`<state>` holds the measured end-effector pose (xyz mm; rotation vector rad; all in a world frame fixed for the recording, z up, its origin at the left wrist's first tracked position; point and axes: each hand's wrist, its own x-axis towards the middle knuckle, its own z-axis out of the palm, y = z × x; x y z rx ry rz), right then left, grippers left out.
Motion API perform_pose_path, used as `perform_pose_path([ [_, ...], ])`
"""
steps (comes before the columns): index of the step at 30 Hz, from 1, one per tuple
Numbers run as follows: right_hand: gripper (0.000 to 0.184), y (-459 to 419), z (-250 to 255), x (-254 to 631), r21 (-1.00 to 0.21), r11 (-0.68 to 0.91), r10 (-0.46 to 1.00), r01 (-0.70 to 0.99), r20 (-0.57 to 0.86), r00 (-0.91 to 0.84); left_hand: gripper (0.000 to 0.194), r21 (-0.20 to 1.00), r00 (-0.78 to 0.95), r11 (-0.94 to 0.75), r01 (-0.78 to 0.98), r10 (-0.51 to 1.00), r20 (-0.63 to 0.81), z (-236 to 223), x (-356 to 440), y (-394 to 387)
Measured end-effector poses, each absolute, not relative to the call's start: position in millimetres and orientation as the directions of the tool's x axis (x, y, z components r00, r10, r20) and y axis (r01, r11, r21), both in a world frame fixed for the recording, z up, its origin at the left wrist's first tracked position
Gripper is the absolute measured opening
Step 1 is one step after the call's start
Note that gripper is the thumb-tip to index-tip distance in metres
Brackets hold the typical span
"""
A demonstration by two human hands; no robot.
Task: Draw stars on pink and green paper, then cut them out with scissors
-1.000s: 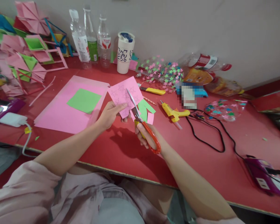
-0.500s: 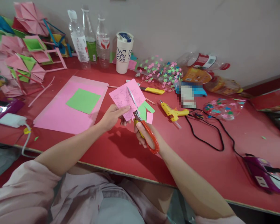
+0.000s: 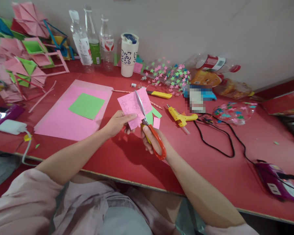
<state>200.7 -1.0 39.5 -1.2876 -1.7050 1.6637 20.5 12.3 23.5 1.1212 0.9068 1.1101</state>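
Observation:
Between the thumb and fingers of my left hand (image 3: pixel 120 123) is a small pink paper (image 3: pixel 127 102) with several stars drawn on it in pencil. My right hand (image 3: pixel 148 138) grips a pair of scissors (image 3: pixel 159 143) with red-orange and yellow handles. The upper blade lies across the face of the pink paper, pointing away from me; the lower blade is hidden beneath it. Just behind the scissors, green paper scraps (image 3: pixel 156 112) and a pink scrap (image 3: pixel 156 123) lie on the red table (image 3: pixel 107 160).
Left of my hands, a green square (image 3: pixel 87 106) rests on pink sheets (image 3: pixel 61 117). A yellow glue gun (image 3: pixel 181 117) with a black cord lies right. Bottles (image 3: pixel 82 45), a white cup (image 3: pixel 129 58) and bags of paper stars (image 3: pixel 178 78) line the wall. Paper models (image 3: pixel 26 49) stand left.
The pink paper has turned slightly and shifted a little right and down against the scissors. Both hands keep their holds; the whole view has moved slightly.

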Motion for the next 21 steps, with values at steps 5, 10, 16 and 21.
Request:
perform_pose_path([
  [5, 0.052, -3, 41, 200, -0.925, -0.171, 0.849, 0.339, -0.313, -0.426, 0.041, 0.972, 0.223, 0.081, -0.219, 0.974, -0.031, 22, 20, 15],
  [10, 0.047, -1, 40, 200, -0.944, -0.153, 0.878, 0.292, -0.265, -0.399, 0.041, 0.97, 0.233, 0.091, -0.228, 0.972, -0.036, 22, 19, 14],
  [16, 0.033, 4, 38, 203, -0.989, -0.069, 0.927, 0.133, -0.112, -0.358, 0.04, 0.976, 0.485, 0.188, -0.112, 0.867, -0.112, 21, 22, 11],
  [21, 0.031, 8, 41, 206, -0.986, -0.023, 0.955, 0.165, -0.07, -0.287, 0.029, 0.961, 0.524, 0.228, -0.154, 0.844, -0.116, 22, 25, 10],
])
